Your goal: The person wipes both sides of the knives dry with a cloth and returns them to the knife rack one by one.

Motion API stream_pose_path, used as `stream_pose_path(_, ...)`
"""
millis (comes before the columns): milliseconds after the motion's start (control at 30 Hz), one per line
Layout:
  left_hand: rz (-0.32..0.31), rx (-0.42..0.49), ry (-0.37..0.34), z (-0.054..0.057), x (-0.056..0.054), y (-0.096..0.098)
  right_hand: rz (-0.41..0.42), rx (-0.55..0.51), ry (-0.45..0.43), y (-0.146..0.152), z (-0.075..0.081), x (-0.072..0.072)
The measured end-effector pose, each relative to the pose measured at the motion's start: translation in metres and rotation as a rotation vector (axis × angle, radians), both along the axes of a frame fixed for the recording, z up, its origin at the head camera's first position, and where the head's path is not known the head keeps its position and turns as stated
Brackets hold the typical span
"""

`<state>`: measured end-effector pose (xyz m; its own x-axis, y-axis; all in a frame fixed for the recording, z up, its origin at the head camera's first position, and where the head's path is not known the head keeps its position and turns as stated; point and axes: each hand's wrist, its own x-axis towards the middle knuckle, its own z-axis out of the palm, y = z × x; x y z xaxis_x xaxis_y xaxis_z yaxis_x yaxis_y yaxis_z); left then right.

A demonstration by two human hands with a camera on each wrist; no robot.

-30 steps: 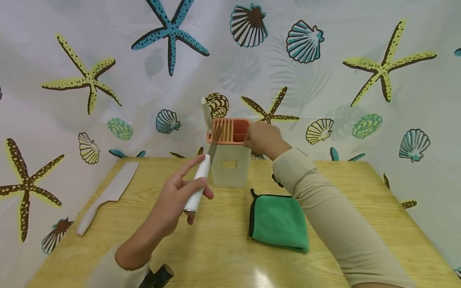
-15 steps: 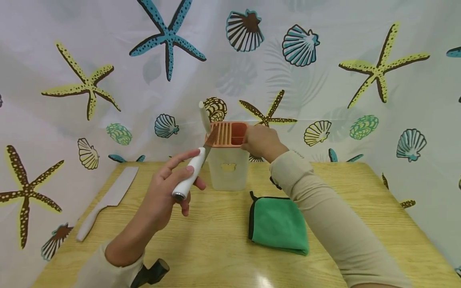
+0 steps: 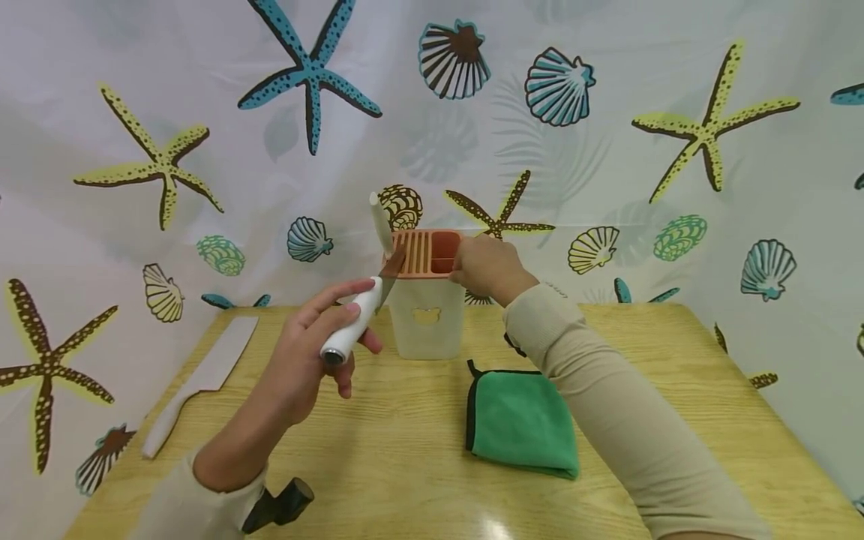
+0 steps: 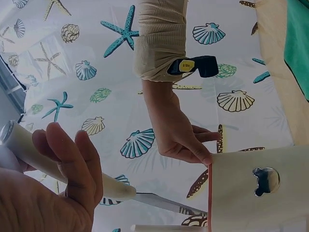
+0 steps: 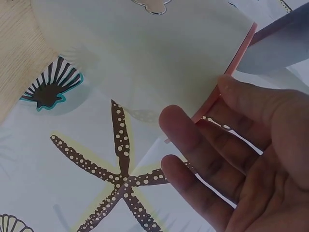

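My left hand (image 3: 300, 356) grips a knife by its white handle (image 3: 354, 322), index finger stretched along it. The blade (image 4: 169, 203) points away from me, its tip at the slotted orange top (image 3: 418, 251) of a pale knife holder (image 3: 432, 322). In the left wrist view the tip reaches the holder's rim. Another white-handled knife (image 3: 380, 223) stands in the leftmost slot, its blade hidden inside. My right hand (image 3: 491, 266) pinches the holder's right rim; the right wrist view shows the thumb (image 5: 241, 99) on one side and fingers on the other.
A white cleaver (image 3: 214, 352) lies along the table's left side. The folded green cloth (image 3: 520, 424) with dark edging lies in front of the holder, towards the right. Behind the wooden table (image 3: 405, 465) hangs a shell-and-starfish curtain (image 3: 594, 180).
My left hand has moved left and farther forward with the knife, and the handle's butt now turns more towards me. The right hand keeps its hold on the rim.
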<state>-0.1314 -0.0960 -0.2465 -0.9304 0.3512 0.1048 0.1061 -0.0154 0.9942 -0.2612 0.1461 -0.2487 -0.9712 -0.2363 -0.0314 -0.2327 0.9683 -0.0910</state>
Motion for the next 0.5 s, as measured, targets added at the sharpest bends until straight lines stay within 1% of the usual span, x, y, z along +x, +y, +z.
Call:
stream_pose_path(100,-0.025,-0.038,0.002,0.011,-0.009,0.002,-0.002,-0.004,0.001,-0.001,0.000,0.000)
stream_pose_path(300,-0.048,-0.145,0.017,0.042,-0.035,0.012,-0.023,-0.029,-0.021,-0.001,-0.001,-0.001)
stream_pose_path(367,-0.083,-0.156,0.025,0.048,-0.041,0.014,-0.023,-0.038,-0.024,0.000,-0.001,-0.001)
stream_pose_path(500,-0.184,-0.155,0.059,0.051,-0.054,0.016,-0.028,-0.043,-0.013,0.002,-0.003,-0.002)
